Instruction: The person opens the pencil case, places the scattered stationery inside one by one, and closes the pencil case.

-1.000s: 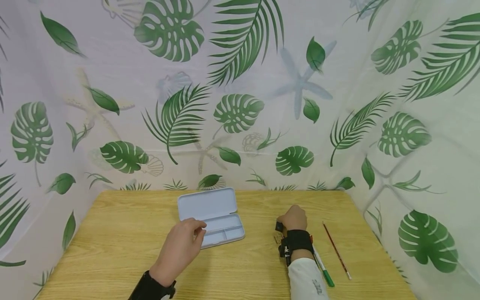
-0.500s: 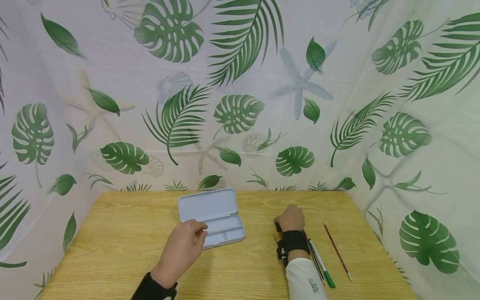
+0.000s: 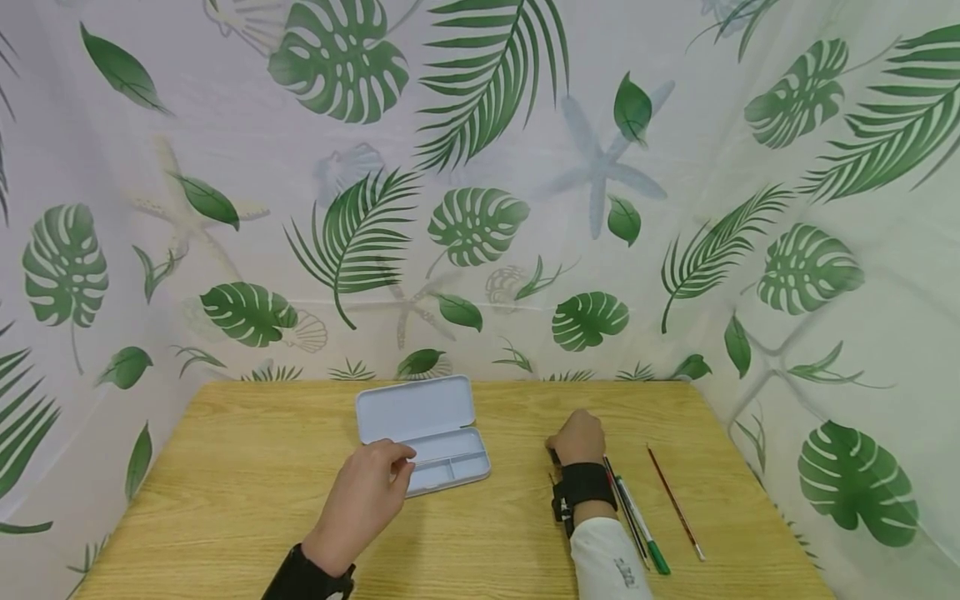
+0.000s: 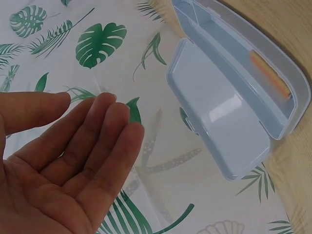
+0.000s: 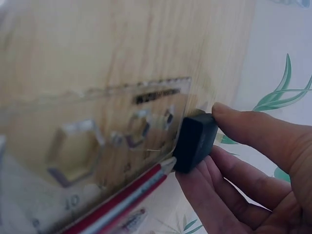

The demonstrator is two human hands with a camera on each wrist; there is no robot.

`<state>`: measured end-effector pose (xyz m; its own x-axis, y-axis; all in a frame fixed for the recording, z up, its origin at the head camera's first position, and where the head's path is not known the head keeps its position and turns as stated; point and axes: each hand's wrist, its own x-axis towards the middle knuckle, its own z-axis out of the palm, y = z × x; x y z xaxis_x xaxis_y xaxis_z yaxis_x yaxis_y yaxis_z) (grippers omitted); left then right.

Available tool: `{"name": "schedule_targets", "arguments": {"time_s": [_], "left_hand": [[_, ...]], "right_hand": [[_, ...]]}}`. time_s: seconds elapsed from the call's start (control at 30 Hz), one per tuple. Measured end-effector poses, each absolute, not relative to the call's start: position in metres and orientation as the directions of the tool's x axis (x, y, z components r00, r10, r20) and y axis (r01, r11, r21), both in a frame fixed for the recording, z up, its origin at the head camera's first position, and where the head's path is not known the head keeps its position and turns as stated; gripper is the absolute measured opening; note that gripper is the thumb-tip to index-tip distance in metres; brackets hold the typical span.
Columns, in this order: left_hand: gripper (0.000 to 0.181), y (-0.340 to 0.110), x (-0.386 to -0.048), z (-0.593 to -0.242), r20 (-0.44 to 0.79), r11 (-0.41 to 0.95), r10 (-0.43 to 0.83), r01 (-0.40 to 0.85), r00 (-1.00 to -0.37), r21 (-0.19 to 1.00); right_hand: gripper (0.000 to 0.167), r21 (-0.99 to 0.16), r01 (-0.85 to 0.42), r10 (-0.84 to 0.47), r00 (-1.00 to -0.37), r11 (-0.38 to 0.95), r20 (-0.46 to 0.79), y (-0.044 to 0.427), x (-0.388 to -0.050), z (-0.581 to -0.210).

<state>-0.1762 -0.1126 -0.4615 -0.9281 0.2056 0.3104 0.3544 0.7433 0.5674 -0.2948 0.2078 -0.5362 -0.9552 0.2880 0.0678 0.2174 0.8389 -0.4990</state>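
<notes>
Beside the clear ruler (image 5: 114, 158), the right hand (image 3: 581, 437) pinches a small dark block (image 5: 195, 141), perhaps an eraser, probably light, firm and best taken by opposite sides, while the left hand (image 3: 363, 498), loosely curved and empty, hangs near the blue case (image 3: 416, 409).

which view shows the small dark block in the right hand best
The right wrist view: there the small dark block looks large and close, pinched in the right hand, with two of its faces showing. The head view shows only a dark sliver of it at the fingertips; the left wrist view shows none of it.
</notes>
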Motion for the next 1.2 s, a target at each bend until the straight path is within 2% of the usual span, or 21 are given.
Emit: {"name": "schedule_targets", "arguments": {"time_s": [0.27,0.43,0.9,1.03,1.2], "left_hand": [[0.01,-0.115,-0.179,-0.46,0.311,0.745,0.215,0.361,-0.926,0.561],[0.009,-0.116,-0.181,-0.461,0.31,0.745,0.217,0.363,-0.926,0.561],[0.008,-0.117,-0.184,-0.464,0.256,0.733,0.222,0.334,-0.941,0.592],[0.008,-0.119,-0.184,-0.464,0.262,0.735,0.225,0.34,-0.938,0.587],[0.008,-0.119,-0.185,-0.465,0.246,0.732,0.227,0.332,-0.942,0.595]], "right_hand": [[0.036,-0.503,0.196,0.282,-0.954,0.842,0.1,0.212,-0.292,-0.535],[0.037,-0.493,0.201,0.285,-0.953,0.847,0.101,0.214,-0.294,-0.538],[0.051,-0.566,0.116,0.234,-0.962,0.816,0.139,0.215,-0.288,-0.542],[0.044,-0.633,0.073,0.226,-0.96,0.771,0.165,0.217,-0.284,-0.536],[0.014,-0.723,0.065,0.241,-0.96,0.688,0.143,0.215,-0.275,-0.515]]}}
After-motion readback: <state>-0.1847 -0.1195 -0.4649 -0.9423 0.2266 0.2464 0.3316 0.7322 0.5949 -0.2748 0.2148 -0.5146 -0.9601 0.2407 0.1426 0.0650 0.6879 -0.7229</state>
